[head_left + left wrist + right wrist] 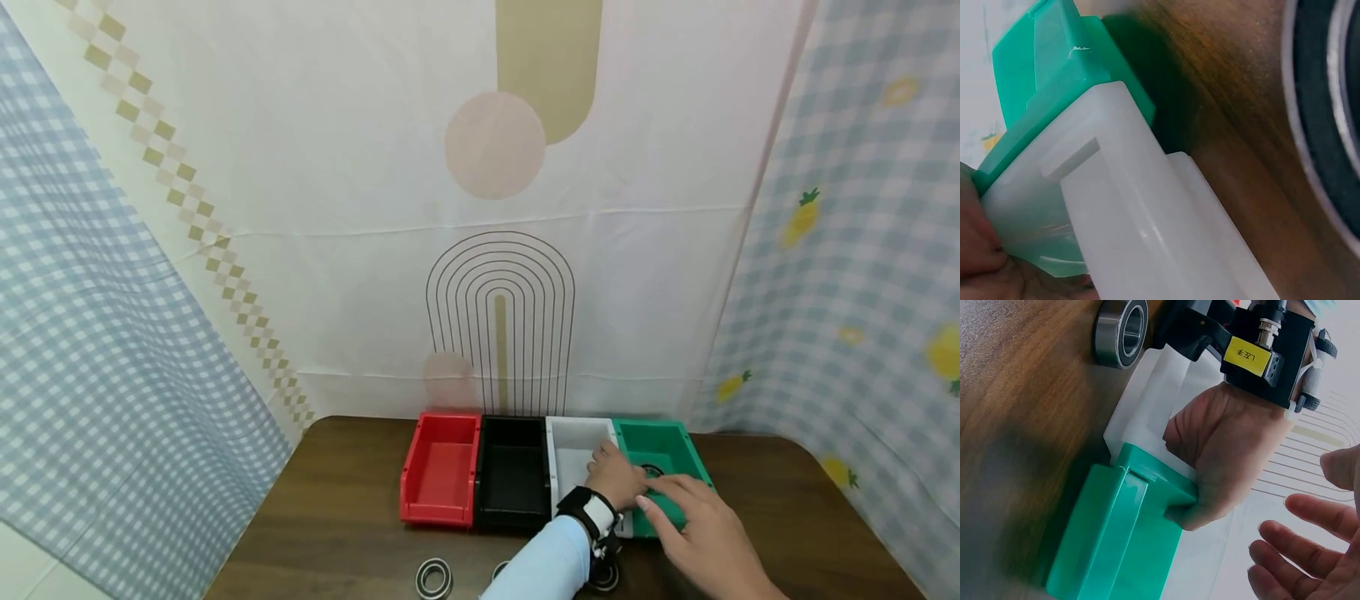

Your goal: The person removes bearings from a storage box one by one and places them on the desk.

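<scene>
My left hand (617, 477), at the end of a light blue sleeve, reaches over the white bin (573, 440) and the green bin (678, 439). In the right wrist view the left hand (1229, 450) straddles their adjoining walls, thumb over the green side and its other fingers hidden in the white bin. A dark ring-shaped bearing (652, 471) lies in the green bin, partly covered by the hands. Over the green bin's front right hovers my right hand (705, 533). The right wrist view shows its fingers (1310, 550) spread and holding nothing.
A black bin (513, 475) and a red bin (440, 471) continue the row leftward. In front, on the wooden table (330, 517), lie metal bearings (433, 578); the left arm partly covers others. Patterned cloth (360, 275) hangs behind and at both sides.
</scene>
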Action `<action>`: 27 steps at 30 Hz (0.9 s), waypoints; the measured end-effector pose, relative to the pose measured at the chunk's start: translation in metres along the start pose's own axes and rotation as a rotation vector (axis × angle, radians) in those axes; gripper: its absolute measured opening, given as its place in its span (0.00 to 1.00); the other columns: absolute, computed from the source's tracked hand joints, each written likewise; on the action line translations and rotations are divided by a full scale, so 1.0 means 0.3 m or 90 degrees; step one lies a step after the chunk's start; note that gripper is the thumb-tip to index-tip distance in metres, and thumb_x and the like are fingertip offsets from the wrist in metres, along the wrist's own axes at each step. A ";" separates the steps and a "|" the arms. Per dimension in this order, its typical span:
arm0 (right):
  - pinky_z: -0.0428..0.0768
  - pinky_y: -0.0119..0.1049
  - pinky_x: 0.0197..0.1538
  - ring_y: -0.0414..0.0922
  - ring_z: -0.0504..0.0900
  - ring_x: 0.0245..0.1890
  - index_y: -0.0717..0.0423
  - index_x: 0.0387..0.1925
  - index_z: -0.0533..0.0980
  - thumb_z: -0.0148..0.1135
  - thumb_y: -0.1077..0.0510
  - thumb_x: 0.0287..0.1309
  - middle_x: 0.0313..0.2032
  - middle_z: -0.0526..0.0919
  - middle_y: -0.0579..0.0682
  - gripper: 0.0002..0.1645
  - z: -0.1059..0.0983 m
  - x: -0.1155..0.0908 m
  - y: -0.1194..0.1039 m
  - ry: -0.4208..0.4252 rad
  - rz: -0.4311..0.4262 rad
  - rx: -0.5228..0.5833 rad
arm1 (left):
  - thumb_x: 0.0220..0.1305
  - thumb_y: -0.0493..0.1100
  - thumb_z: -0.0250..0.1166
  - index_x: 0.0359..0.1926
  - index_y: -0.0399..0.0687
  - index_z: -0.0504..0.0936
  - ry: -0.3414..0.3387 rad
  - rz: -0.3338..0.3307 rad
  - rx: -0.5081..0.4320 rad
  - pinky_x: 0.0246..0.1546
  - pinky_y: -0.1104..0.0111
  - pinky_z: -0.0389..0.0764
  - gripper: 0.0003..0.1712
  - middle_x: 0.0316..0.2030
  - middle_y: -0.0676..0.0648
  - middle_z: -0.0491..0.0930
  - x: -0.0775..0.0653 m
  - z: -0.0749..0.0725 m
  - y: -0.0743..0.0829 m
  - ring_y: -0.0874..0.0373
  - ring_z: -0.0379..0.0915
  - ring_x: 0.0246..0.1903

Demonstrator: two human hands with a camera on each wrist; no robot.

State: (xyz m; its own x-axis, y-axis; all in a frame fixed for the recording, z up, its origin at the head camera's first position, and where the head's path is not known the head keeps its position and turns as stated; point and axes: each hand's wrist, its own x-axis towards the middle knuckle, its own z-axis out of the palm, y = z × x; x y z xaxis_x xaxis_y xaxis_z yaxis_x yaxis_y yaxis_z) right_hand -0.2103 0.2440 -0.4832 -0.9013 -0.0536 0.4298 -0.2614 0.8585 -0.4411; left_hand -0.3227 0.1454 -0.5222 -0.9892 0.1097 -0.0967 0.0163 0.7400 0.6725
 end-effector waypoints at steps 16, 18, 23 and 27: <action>0.83 0.65 0.55 0.60 0.86 0.55 0.56 0.56 0.86 0.71 0.55 0.68 0.53 0.88 0.53 0.17 0.004 0.007 0.042 -0.047 -0.010 -0.027 | 0.76 0.50 0.61 0.69 0.35 0.66 -0.026 0.005 -0.025 0.49 0.55 0.79 0.31 0.56 0.35 0.74 0.002 -0.003 -0.011 0.44 0.72 0.48; 0.83 0.65 0.56 0.60 0.85 0.55 0.57 0.57 0.86 0.71 0.56 0.68 0.53 0.88 0.54 0.19 0.009 0.014 0.052 -0.060 -0.017 -0.040 | 0.76 0.50 0.60 0.69 0.34 0.65 -0.031 0.006 -0.023 0.50 0.55 0.79 0.31 0.57 0.34 0.74 -0.003 -0.008 -0.010 0.45 0.71 0.48; 0.83 0.64 0.55 0.61 0.86 0.55 0.58 0.57 0.85 0.72 0.55 0.67 0.53 0.87 0.56 0.20 0.023 0.028 0.073 -0.076 -0.018 -0.052 | 0.77 0.50 0.59 0.70 0.34 0.65 -0.035 0.003 -0.027 0.50 0.55 0.79 0.32 0.59 0.34 0.73 -0.006 -0.013 -0.010 0.45 0.71 0.49; 0.84 0.63 0.54 0.60 0.86 0.54 0.58 0.57 0.86 0.73 0.55 0.66 0.53 0.87 0.56 0.20 0.033 0.036 0.087 -0.082 -0.019 -0.052 | 0.77 0.51 0.59 0.69 0.36 0.65 -0.033 0.002 -0.034 0.51 0.54 0.79 0.31 0.59 0.35 0.73 0.001 -0.007 -0.014 0.45 0.71 0.50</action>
State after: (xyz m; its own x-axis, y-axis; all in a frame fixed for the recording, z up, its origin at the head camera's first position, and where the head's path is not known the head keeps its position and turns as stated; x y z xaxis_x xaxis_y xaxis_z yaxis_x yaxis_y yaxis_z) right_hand -0.2304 0.2608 -0.4978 -0.9314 -0.1404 0.3357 -0.2650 0.8940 -0.3614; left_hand -0.3233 0.1409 -0.5234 -0.9804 0.1473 -0.1306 0.0109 0.7029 0.7112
